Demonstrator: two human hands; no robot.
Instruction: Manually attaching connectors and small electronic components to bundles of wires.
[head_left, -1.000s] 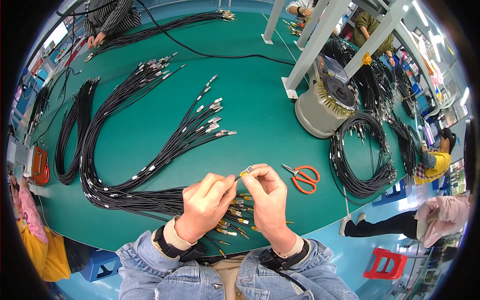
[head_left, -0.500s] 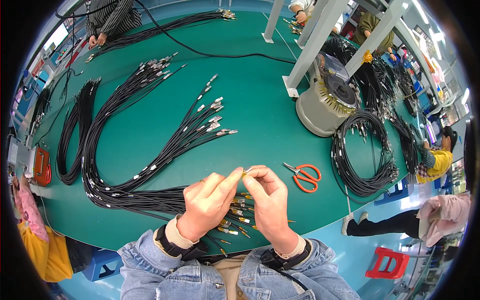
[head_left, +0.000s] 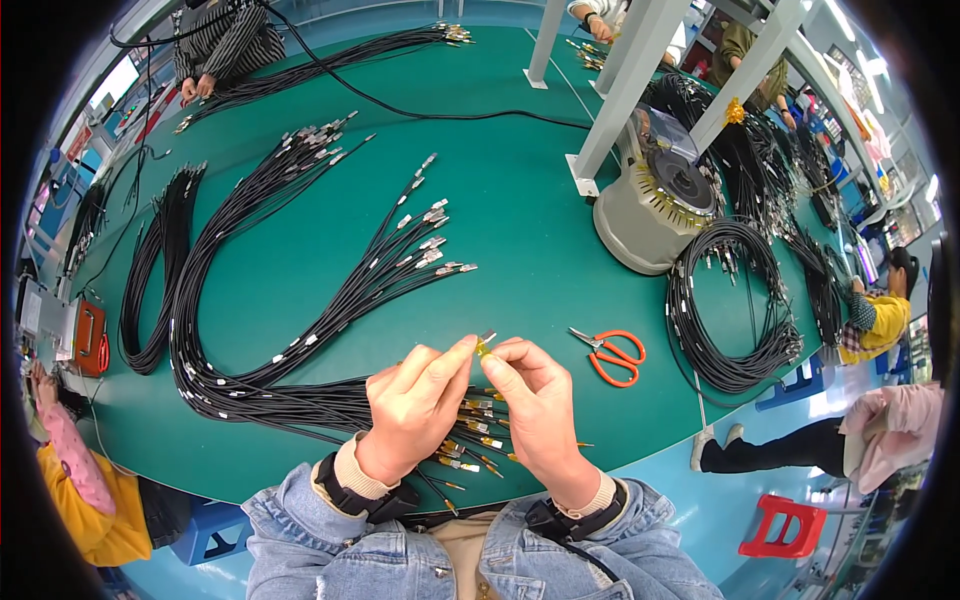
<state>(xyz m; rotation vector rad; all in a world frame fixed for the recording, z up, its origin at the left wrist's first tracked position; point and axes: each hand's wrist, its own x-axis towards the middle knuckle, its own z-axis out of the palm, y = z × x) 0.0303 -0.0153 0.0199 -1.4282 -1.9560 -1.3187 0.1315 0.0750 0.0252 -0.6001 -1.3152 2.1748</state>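
Note:
My left hand (head_left: 422, 398) and my right hand (head_left: 536, 402) meet above the near side of the green table, fingertips pinched together. Between them is a small connector (head_left: 487, 338) with a silvery tip and a yellow part; its lower end is hidden by my fingers. Beneath my wrists lie several cable ends (head_left: 480, 440) with yellow and silver tips. They belong to a thick bundle of black cables (head_left: 300, 400) that curves away to the left. To the right of my right hand rest scissors (head_left: 597, 343) with orange handles, their blades slightly apart.
A round grey-beige machine (head_left: 640, 235) stands by grey metal posts (head_left: 640, 100). Right of it lies a coil of black cable (head_left: 685, 330). More cable bundles (head_left: 145, 290) spread across the left. Other people work around the table. A red stool (head_left: 783, 527) stands on the floor.
The connector's silvery tip now sticks up beyond my fingertips, where it was mostly covered before. My hands stay close together in nearly the same place. The whole view has shifted slightly.

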